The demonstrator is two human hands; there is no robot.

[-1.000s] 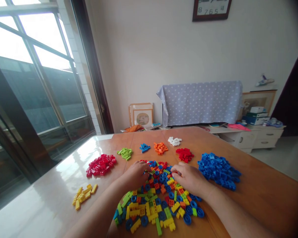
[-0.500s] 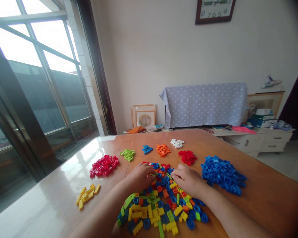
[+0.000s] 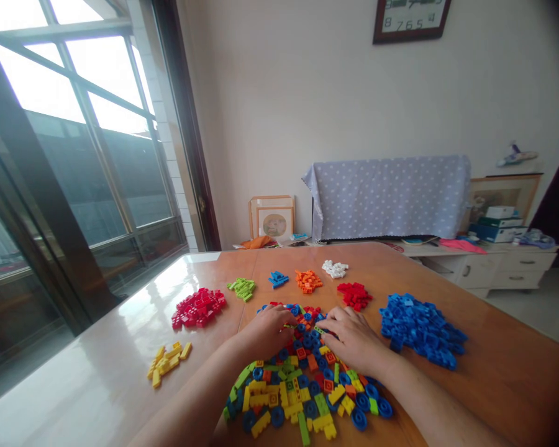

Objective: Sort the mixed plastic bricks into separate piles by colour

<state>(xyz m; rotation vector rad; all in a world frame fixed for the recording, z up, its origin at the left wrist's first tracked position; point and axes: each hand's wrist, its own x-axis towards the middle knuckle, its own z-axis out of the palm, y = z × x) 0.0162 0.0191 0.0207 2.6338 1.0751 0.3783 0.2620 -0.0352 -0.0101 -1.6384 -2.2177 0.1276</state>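
A mixed pile of toy building bricks (image 3: 302, 379) in yellow, green, orange, red and blue, with round blue wheel-like pieces among them, lies on the near part of the table. Over its far left side rests my left hand (image 3: 274, 327), fingers bent loosely and reaching onto the bricks; nothing shows in its grasp. My right hand (image 3: 351, 335) lies across the far right side with its fingers apart. A green piece with holes (image 3: 319, 329) is close to those right fingertips; whether they touch it I cannot tell. Both hands cover some of the bricks beneath them.
Sorted heaps ring the pile on the wooden table (image 3: 205, 391): yellow (image 3: 168, 363), dark pink-red (image 3: 199, 308), light green (image 3: 243, 288), small blue (image 3: 278, 279), orange (image 3: 308, 281), white (image 3: 335, 269), red (image 3: 354, 296) and large blue (image 3: 422, 330). Behind stands a low white cabinet (image 3: 517, 273).
The fingers of my right hand have spread and lifted slightly. My left hand has barely shifted on the pile. The whole view has moved a little, with the heaps staying in place.
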